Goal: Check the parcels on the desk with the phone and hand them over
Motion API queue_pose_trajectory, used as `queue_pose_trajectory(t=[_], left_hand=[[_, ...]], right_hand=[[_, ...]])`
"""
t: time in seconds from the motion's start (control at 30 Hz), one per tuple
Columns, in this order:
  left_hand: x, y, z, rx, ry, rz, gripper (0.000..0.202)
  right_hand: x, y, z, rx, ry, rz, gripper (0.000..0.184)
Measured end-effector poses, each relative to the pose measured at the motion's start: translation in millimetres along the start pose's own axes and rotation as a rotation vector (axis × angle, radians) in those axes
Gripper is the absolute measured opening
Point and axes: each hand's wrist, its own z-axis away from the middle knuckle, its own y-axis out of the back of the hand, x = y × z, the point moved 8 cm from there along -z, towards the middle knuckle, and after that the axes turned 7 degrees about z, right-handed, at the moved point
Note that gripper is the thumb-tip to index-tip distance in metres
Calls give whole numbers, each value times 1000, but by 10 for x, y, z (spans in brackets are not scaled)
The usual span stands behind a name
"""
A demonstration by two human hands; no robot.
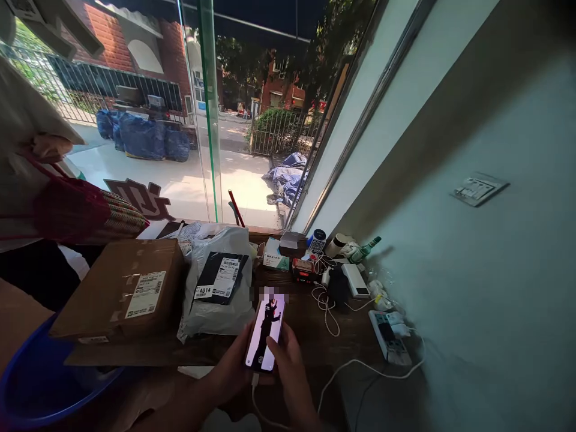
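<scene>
Far to the left of the grip stands another person with a red bag hanging near. Below them, low at the left, is the rim of a blue tub. Nearer to the grip, a taped cardboard box with a white label sits on the dark wooden surface. Just left of and beyond the grip lies a white plastic bag, a dark labelled parcel on top of it.

Then comes the grip itself: the left hand curls around the left side of a phone, and the right hand closes on its right side, thumb over the lit screen. The phone is between the two hands, tilted, with a white cord plugged into its lower end.

Beyond the grip, slightly right, is a small white and green carton. Further right come a white charger-like block, a green bottle tilted near the wall, and, nearest the wall, a power strip.
</scene>
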Motion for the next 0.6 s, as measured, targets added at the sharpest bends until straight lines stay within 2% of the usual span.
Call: queue_pose_trajectory(t=[0.07,0.1,0.23,0.3,0.47,0.6], left_hand=[[-34,-1,30,8,51,14,62],[-49,-16,34,11,64,25,62],[-82,-101,15,31,72,7,76],[-78,-111,6,57,68,-20,86],[-11,-169,27,59,44,-65,97],[-3,-216,60,49,76,-83,101]], right_hand=[[2,31,-19,-84,-37,3,55],[13,62,-36,-83,-59,8,54],[87,207,-82,86,-146,-12,48],[71,202,-66,123,-130,-27,49],[-42,101,37,102,-39,-54,34],[-76,59,55,89,-2,9,39]])
